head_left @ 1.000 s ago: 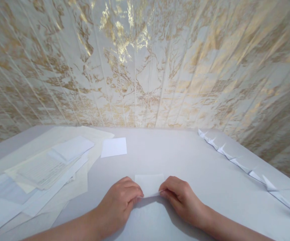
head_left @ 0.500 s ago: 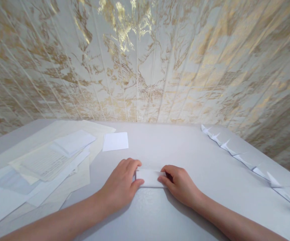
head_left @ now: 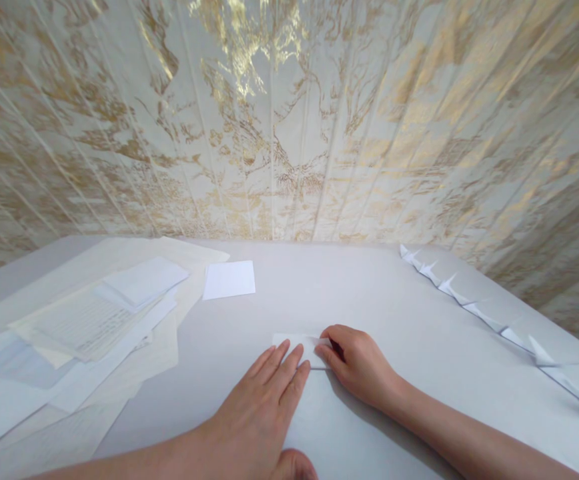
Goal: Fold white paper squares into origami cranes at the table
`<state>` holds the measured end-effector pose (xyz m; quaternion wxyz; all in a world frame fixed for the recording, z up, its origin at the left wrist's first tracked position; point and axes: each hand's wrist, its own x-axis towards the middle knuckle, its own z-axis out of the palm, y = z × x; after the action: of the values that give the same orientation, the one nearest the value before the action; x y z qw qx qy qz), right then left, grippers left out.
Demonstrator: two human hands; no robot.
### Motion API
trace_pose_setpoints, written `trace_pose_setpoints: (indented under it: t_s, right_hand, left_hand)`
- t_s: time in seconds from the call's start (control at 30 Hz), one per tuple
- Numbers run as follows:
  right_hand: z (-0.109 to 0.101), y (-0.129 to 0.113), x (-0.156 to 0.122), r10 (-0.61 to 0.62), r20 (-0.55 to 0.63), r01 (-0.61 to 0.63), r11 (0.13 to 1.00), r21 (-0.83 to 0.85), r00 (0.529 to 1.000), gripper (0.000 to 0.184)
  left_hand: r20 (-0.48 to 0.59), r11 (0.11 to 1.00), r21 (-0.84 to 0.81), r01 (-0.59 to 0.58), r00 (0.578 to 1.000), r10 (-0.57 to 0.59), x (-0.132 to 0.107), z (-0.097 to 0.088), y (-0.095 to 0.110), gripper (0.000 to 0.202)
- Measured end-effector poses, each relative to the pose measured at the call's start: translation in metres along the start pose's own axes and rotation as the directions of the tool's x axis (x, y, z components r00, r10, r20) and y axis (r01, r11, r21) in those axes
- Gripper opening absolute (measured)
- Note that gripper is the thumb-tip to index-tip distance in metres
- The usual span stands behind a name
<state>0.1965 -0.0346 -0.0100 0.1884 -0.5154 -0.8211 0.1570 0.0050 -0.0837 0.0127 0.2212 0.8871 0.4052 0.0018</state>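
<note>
A small folded white paper (head_left: 299, 341) lies on the pale table in front of me. Its left part is under the fingertips of my left hand (head_left: 269, 393), which is laid flat with the fingers stretched out and the thumb apart. At the paper's right end my right hand (head_left: 357, 357) is closed, pinching the edge between thumb and curled fingers. The part of the paper under both hands is hidden.
To the left spreads a pile of loose papers (head_left: 84, 320), some with writing. A white paper square (head_left: 229, 280) lies near the table's back. Along the right edge runs a row of folded paper cranes (head_left: 509, 337). A gold-patterned curtain (head_left: 289, 133) hangs behind the table (head_left: 329, 287).
My left hand has let go of the paper's left end, opened out and come down flat on it. My right hand keeps its pinch in the same place.
</note>
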Motion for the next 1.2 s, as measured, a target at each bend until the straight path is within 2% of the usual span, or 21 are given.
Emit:
trace_pose_setpoints:
  t_s: [0.33,0.47,0.7,1.2]
  right_hand:
    - [0.0014,0.0020,-0.0002,-0.038,-0.011,0.037,0.999,-0.033,0.999,0.017]
    - [0.0019,0.0019,-0.0007,-0.026,0.007,0.026,0.998,-0.064,1.000,0.017]
    - [0.0013,0.0004,-0.0007,-0.004,0.027,0.006,0.996,-0.086,1.000,0.017]
    - [0.0007,-0.0013,0.0003,0.002,0.033,0.002,0.995,-0.102,0.999,0.018]
  left_hand:
    - [-0.017,0.999,-0.032,-0.020,1.000,0.019,0.0010,0.0037,-0.0068,0.088]
    - [0.016,1.000,-0.025,0.011,1.000,-0.011,0.0014,0.0029,-0.0065,0.093]
    - [0.005,0.999,-0.034,0.001,1.000,-0.001,0.0016,0.0038,-0.0077,0.094]
    - [0.003,0.999,0.037,0.000,1.000,0.000,0.0024,0.0042,-0.0106,0.095]
